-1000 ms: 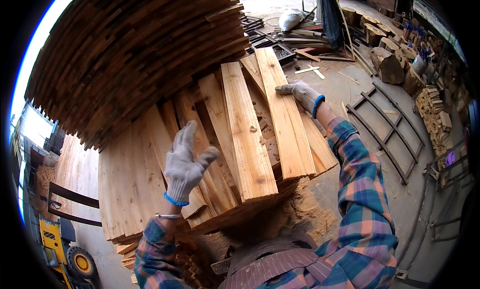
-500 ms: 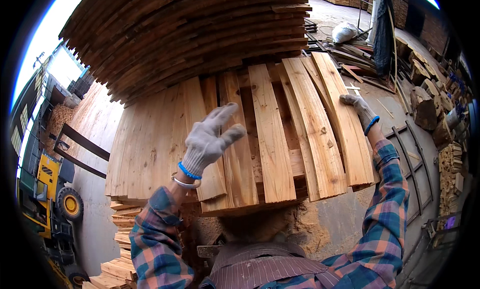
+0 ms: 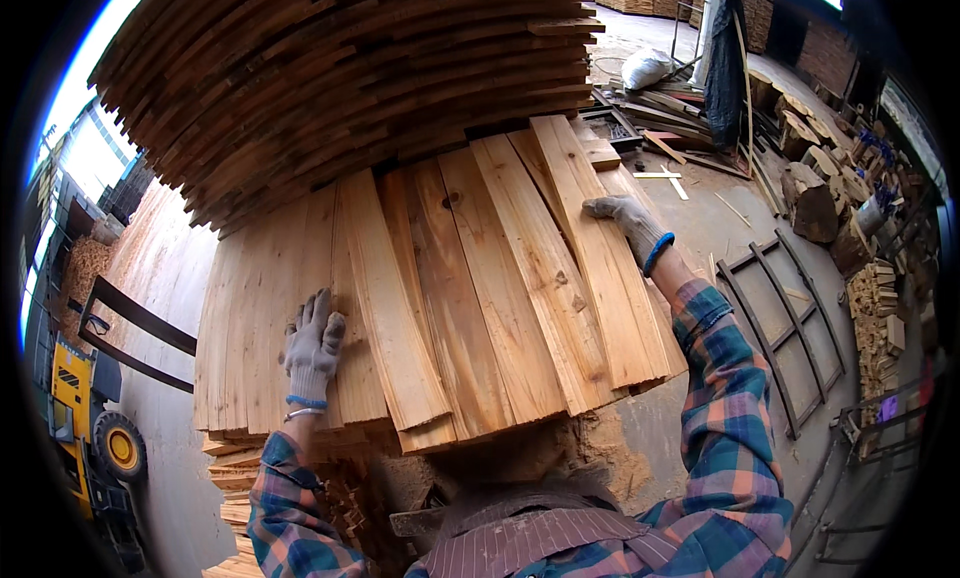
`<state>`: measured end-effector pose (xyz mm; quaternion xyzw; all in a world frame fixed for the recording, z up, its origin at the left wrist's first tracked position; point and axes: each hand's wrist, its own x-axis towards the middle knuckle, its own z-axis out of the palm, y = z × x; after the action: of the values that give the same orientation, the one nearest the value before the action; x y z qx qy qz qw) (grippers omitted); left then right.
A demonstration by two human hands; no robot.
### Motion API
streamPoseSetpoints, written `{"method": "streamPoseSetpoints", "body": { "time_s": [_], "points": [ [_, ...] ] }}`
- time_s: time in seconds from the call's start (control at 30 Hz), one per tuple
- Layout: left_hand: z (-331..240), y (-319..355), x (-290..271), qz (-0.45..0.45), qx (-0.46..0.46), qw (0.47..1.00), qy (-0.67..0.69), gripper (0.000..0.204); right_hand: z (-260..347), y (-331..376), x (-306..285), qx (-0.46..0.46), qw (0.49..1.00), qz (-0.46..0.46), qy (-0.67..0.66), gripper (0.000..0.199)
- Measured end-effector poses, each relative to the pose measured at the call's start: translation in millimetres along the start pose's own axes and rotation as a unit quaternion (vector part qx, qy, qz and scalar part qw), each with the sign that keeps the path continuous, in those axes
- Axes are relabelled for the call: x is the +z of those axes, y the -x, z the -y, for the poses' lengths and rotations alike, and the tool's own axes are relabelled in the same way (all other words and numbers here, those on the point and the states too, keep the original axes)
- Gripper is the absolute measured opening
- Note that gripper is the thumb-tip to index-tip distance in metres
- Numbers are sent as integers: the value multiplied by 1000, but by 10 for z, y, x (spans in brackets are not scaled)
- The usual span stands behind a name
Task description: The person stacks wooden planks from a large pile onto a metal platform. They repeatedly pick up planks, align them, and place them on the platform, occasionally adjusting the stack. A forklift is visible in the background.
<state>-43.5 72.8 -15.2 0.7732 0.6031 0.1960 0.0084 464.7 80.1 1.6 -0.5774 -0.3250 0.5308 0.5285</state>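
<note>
A layer of long pale wooden planks (image 3: 497,308) lies side by side across the top of a stack. On the left part of that layer my left hand (image 3: 313,346), in a grey-white knit glove with a blue cuff, rests flat with its fingers out. My right hand (image 3: 628,221), gloved alike, bends its fingertips over the right edge of a raised wooden plank (image 3: 588,243); its thumb is hidden. Some planks overlap their neighbours, such as the tilted plank (image 3: 392,308) right of my left hand.
A tall stack of planks (image 3: 340,88) rises just beyond the layer. At left stand a yellow loader (image 3: 75,388) and its dark fork (image 3: 140,318). To the right are a metal frame (image 3: 790,318) on the floor, cut logs (image 3: 805,193) and a white sack (image 3: 648,68).
The spaced planks have slid left and closed up, with my right hand moving left along with the outer one. My left hand has come down from above the planks to lie farther left.
</note>
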Motion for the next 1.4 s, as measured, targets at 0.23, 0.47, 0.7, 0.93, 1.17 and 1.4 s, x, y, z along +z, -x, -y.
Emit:
{"method": "streamPoseSetpoints", "body": {
  "time_s": [0.23,0.47,0.7,0.93,1.17,1.4],
  "points": [
    [126,81,-93,6,-19,1000,-7,77,365,67,537,-116,786,-51,605,97],
    [-14,41,-39,29,-29,997,64,78,509,191,387,-57,766,-52,639,87],
    [42,31,-72,35,17,999,-26,72,144,39,-494,-141,799,-121,572,61],
    [-11,105,-83,16,4,1000,20,69,-166,-73,-139,-122,794,-119,584,43],
    [-71,22,-42,-1,28,999,27,67,249,103,-58,-62,716,-60,692,53],
    [-898,-441,22,113,-118,980,115,95,156,665,603,-29,711,-78,698,81]
  ]
}}
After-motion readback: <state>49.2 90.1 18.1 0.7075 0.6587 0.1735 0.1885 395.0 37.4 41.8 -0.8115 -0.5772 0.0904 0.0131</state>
